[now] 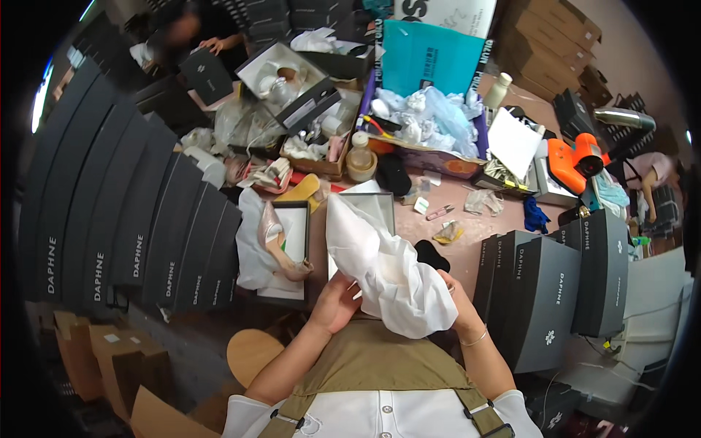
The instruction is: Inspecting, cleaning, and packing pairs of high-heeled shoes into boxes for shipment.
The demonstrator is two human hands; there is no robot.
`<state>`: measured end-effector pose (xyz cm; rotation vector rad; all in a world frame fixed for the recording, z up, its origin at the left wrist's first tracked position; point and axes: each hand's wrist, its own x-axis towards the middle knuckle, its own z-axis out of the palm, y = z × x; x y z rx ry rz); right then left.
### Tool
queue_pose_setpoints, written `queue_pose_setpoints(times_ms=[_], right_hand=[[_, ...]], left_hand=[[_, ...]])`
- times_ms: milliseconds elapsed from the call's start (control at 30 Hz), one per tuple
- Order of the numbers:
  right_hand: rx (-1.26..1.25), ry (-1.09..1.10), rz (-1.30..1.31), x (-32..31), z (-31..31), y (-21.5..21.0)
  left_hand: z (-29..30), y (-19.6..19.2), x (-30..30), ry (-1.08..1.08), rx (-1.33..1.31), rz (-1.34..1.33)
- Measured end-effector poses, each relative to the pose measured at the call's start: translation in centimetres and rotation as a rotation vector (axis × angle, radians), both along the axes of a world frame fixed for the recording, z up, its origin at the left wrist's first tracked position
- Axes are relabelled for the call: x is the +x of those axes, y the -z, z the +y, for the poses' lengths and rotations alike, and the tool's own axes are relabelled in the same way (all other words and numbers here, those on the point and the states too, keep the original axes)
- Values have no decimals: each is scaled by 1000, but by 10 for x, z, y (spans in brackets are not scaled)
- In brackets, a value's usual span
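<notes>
Head view: both hands raised at chest, left hand (pixel 334 303) and right hand (pixel 454 298) gripping white cloth (pixel 387 263).

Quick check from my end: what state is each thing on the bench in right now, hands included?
Left hand: gripping white tissue paper, crumpled.
Right hand: gripping the same paper.
Shoe box: open, heeled shoe lying on its side inside.
Dark boxes on the right: closed, upright.
Bottle: upright, capped.
</notes>
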<state>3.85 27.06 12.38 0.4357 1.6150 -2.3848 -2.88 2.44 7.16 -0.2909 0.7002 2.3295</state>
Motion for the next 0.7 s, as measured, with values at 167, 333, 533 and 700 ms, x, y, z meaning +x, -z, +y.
queue_pose_setpoints(times_ms=[167,333,533,700], right_hand=[[140,44,132,-4,-2,-13],[680,125,48,17,8,-21],[636,515,33,33,-10,-3],[947,435,260,5,-48,-18]], left_hand=[[-14,6,-63,-268,-394,159],[-91,-21,-191,-499,-133,195],[-6,-17,-106,333,-958,1215],[26,64,-49,570,-394,556]])
